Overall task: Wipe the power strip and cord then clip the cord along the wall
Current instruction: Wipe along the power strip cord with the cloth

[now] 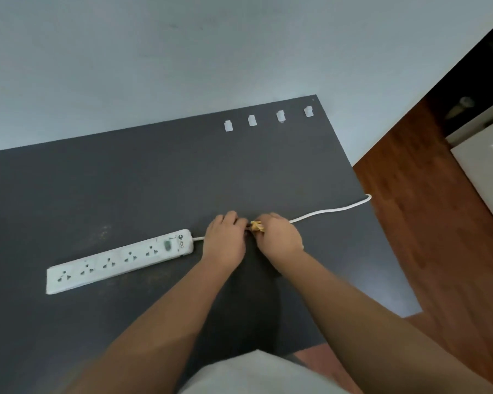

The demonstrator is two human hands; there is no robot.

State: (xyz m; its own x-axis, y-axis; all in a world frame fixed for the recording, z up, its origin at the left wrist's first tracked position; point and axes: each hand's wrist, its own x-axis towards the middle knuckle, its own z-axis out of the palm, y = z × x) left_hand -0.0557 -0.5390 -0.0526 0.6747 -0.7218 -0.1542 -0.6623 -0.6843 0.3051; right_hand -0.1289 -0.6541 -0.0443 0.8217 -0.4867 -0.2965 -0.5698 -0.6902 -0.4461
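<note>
A white power strip with several sockets lies on the dark grey table. Its white cord runs right from the strip, passes under both hands and drops over the table's right edge. My left hand pinches the cord just right of the strip. My right hand is closed around a small yellow cloth wrapped on the cord, touching the left hand. Several white cord clips stand in a row near the table's far edge by the wall.
The pale wall rises right behind the table. A wooden floor lies to the right, with white furniture at the far right. The table's right edge runs diagonally near the cord's drop.
</note>
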